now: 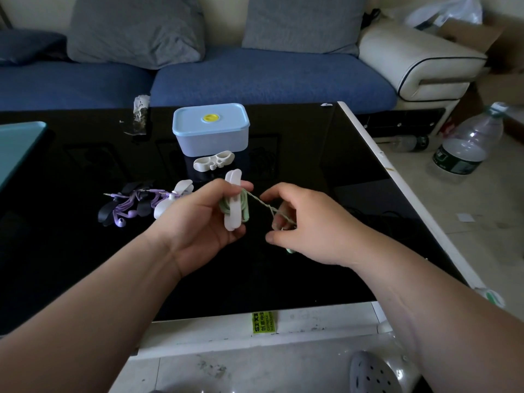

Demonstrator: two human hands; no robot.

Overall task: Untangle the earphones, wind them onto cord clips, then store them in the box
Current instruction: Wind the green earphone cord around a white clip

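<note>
My left hand [198,219] holds a white cord clip [233,202] upright, with several turns of green earphone cord [224,207] wound round its middle. A taut strand of that cord [262,204] runs right into my right hand [309,225], which pinches it; a green earbud [290,251] hangs below the fingers. Purple earphones [130,205] lie tangled on the black table [297,154] beside black clips [107,214] and white clips [183,188]. Another white clip [214,161] lies in front of the closed light-blue box [211,129].
A teal tray edge [19,146] shows at the table's left. Behind the table is a blue sofa [255,75] with grey cushions. Plastic bottles [467,143] stand on the floor at the right. A grey slipper [374,373] is near my feet.
</note>
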